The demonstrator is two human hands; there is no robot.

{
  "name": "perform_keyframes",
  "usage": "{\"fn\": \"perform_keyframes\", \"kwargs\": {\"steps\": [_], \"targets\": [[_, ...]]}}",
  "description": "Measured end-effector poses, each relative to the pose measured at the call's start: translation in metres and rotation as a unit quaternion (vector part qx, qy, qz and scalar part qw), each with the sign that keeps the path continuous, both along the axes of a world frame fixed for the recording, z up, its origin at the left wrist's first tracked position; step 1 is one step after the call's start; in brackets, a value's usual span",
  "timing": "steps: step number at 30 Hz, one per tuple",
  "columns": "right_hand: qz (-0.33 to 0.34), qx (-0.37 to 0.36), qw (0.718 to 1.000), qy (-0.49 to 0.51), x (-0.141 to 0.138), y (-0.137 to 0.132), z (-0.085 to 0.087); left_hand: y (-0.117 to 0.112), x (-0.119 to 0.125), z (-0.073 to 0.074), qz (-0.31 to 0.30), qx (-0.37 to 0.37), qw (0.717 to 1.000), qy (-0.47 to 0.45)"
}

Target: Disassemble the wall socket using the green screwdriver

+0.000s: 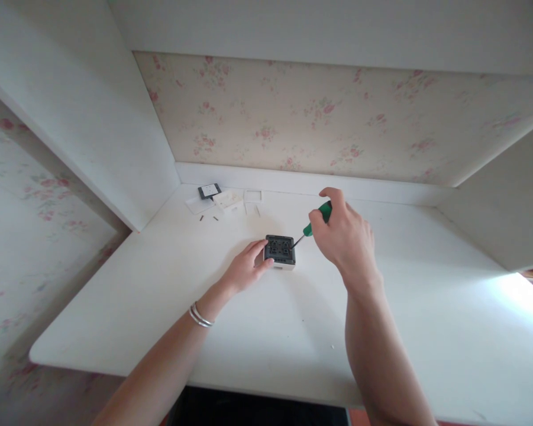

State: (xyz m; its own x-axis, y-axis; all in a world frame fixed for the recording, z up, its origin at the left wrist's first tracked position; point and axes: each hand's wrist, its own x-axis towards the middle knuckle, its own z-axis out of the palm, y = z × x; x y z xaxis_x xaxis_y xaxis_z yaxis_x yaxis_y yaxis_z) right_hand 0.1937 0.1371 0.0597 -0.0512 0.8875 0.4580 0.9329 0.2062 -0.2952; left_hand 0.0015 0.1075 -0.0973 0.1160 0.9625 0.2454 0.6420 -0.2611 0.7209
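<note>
On the white desk lies a dark socket unit [279, 249], seated in a white box [284, 267] whose front side shows below it. My left hand [245, 267] grips the unit at its left side, thumb at the near edge and fingers at the far left corner. My right hand [343, 236] is closed around the green handle of a screwdriver [318, 219]. The screwdriver slants down to the left, and its tip meets the right part of the unit's face. Whether a screw sits under the tip is too small to tell.
Toward the back left of the desk [160, 307] lie a dark plate with a white label [210, 190], a white box-like piece [228, 199], a thin white frame [253, 196] and several small bits. White side panels and a flowered wall enclose the back.
</note>
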Motion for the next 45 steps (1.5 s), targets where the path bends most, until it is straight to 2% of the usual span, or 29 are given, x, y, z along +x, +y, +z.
{"fn": "perform_keyframes", "kwargs": {"steps": [7, 14, 20, 22, 27, 29, 32, 37, 43, 45], "targets": [[-0.061, -0.004, 0.998, -0.023, 0.0009, 0.0024, -0.0018, 0.0, 0.0006, -0.0009, -0.004, 0.006, 1.0, 0.001], [0.02, -0.004, 1.0, -0.022, 0.0007, 0.0009, -0.0021, -0.0008, -0.0005, 0.0, 0.002, 0.0, 1.0, 0.003], [-0.04, -0.022, 0.997, -0.059, -0.0003, 0.0019, -0.0023, -0.0018, 0.001, 0.0024, 0.003, -0.001, 1.0, -0.003], [-0.024, -0.021, 0.997, -0.064, 0.0, 0.0017, -0.0025, -0.0019, 0.001, 0.0028, 0.003, -0.002, 1.0, -0.003], [0.075, -0.026, 0.996, -0.036, -0.0012, -0.0025, -0.0009, -0.0018, 0.0012, 0.0033, 0.0, -0.003, 1.0, -0.004], [0.091, -0.026, 0.995, -0.023, -0.0023, -0.0039, -0.0005, -0.0017, 0.0015, 0.0032, 0.003, -0.002, 1.0, -0.004], [0.072, -0.016, 0.997, -0.012, -0.0028, -0.0031, -0.0011, -0.0014, 0.0018, 0.0025, 0.005, -0.003, 1.0, -0.002], [-0.012, 0.009, 1.0, -0.015, 0.0001, 0.0025, -0.0031, -0.0008, 0.0017, 0.0008, 0.001, 0.001, 1.0, -0.002], [0.073, -0.009, 0.997, 0.019, -0.0007, -0.0002, -0.0008, -0.0012, 0.0016, 0.0015, 0.003, -0.003, 1.0, 0.0], [0.072, -0.005, 0.997, 0.023, -0.0019, -0.0013, -0.0009, -0.0013, 0.0016, 0.0018, 0.003, -0.007, 1.0, 0.001]]}}
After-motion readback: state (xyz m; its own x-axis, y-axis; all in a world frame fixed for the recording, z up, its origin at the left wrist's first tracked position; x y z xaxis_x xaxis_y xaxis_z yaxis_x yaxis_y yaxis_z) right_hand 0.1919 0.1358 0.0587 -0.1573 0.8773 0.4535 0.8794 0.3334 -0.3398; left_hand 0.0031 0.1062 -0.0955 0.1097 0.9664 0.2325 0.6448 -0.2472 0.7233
